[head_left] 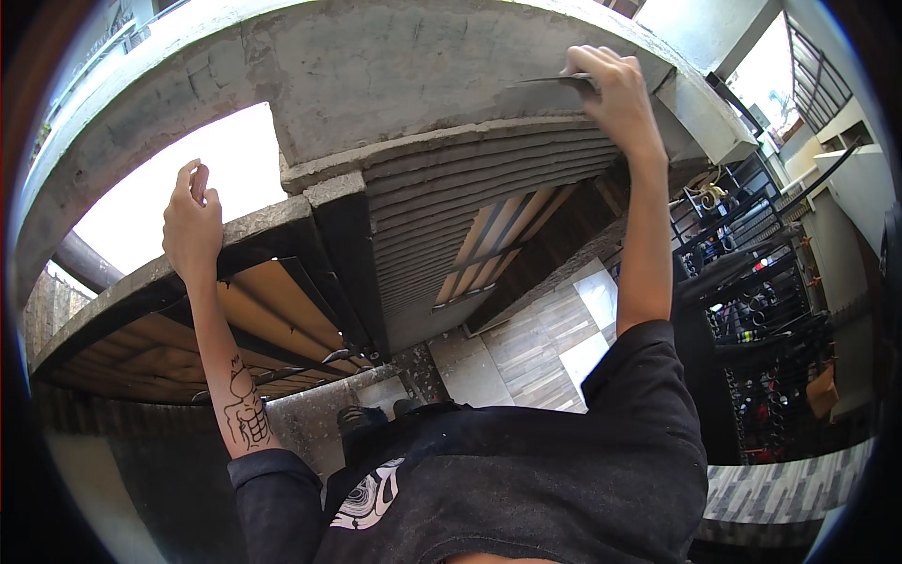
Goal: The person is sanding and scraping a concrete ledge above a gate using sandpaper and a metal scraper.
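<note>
My right hand is raised to the upper right, fingers closed around a thin flat-bladed tool. The dark blade is seen nearly edge-on and points left, in front of a rough grey plastered beam; whether it touches the surface I cannot tell. Up on the left, my left hand is in front of the bright opening, by the top edge of a black-framed gate. Its fingers are curled together with the thumb, and anything between them is too unclear to name.
Below the beam is a ribbed grey panel beside brown gate panels. Tiled floor lies beneath. At the right are a black metal railing and a rack of dark hanging items.
</note>
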The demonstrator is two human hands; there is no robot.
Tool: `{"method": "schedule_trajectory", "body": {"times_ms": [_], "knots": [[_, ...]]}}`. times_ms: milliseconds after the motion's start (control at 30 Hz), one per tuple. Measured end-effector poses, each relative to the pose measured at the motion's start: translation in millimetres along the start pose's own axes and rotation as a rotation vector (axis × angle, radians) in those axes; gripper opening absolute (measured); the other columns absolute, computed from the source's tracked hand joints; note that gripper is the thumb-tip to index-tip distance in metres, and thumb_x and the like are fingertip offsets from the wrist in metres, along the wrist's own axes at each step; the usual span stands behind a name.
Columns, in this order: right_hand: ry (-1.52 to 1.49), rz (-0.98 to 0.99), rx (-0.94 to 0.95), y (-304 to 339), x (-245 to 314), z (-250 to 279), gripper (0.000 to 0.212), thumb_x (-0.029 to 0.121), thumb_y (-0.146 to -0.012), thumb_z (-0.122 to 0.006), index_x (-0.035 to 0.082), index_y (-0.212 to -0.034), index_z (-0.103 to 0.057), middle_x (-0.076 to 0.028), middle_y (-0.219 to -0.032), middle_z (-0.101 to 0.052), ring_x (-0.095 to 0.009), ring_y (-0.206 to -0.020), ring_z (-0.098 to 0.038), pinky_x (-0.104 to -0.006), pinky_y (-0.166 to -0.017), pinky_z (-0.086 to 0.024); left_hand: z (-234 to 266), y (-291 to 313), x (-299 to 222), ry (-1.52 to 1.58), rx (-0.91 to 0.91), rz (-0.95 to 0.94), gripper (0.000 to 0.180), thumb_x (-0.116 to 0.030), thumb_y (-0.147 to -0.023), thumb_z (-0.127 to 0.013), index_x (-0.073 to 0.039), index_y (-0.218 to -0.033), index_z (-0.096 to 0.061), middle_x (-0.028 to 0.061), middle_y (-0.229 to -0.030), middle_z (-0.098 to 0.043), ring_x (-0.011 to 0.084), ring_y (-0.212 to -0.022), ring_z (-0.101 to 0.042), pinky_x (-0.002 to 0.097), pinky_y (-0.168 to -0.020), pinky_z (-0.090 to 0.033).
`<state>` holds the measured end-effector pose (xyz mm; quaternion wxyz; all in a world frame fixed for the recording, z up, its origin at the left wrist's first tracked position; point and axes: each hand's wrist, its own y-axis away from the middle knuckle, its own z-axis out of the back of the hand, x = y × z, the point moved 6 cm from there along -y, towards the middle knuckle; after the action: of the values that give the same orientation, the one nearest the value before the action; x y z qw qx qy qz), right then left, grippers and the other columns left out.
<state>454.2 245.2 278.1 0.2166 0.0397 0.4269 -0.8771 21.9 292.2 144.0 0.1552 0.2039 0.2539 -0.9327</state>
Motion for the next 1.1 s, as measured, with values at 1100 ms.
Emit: {"method": "schedule_trajectory", "body": {"times_ms": [1100], "knots": [[0.077, -0.023, -0.096, 13, 7, -14, 0.017, 0.005, -0.075, -0.063, 0.013, -0.090, -0.059, -0.001, -0.085, -0.064, -0.022, -0.086, -0.061, -0.0366, -0.077, -0.040, 0, 1, -2, 0.073, -0.027, -0.013, 0.043, -0.018, -0.079, -0.050, -0.022, -0.122, -0.056, 0.0122, -0.102, -0.067, 0.0303, -0.094, -0.065, 0.0433, -0.082, -0.050]]}}
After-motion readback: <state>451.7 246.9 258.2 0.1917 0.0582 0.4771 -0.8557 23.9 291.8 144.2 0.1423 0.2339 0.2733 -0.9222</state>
